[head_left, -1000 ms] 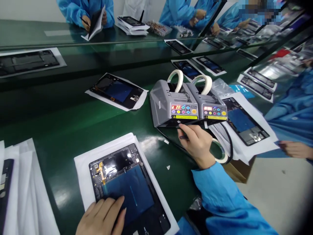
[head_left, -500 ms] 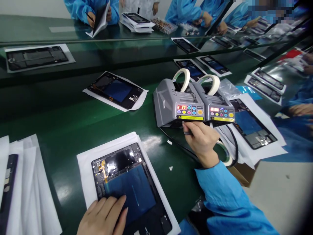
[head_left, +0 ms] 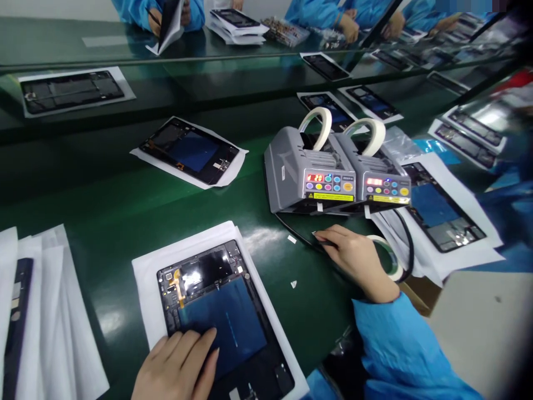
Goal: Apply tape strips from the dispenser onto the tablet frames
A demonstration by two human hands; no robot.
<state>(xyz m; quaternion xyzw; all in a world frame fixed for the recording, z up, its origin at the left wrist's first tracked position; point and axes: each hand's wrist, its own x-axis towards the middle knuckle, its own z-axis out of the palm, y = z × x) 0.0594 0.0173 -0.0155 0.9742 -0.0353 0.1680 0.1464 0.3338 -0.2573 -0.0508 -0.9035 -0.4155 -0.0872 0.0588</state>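
Observation:
An opened tablet (head_left: pixel 216 311) with a blue battery lies on white paper (head_left: pixel 145 278) on the green belt in front of me. My left hand (head_left: pixel 179 366) rests flat on its lower left part, fingers stretched out. My right hand (head_left: pixel 358 258) sits just in front of two grey tape dispensers (head_left: pixel 308 172), its fingers pinched on a small piece of tape and a thin dark tool. A short strip of tape hangs from the left dispenser's slot. A loose tape roll (head_left: pixel 391 258) lies right of that hand.
Another opened tablet (head_left: pixel 189 150) lies further up the belt, and one (head_left: pixel 441 214) on papers right of the dispensers. A stack of paper with a tablet (head_left: pixel 25 316) sits at the left edge. People in blue coats work across the far bench (head_left: pixel 166 22).
My right hand has drawn back from the left dispenser's slot toward me, pinching a piece of tape. The left hand has stayed on the tablet.

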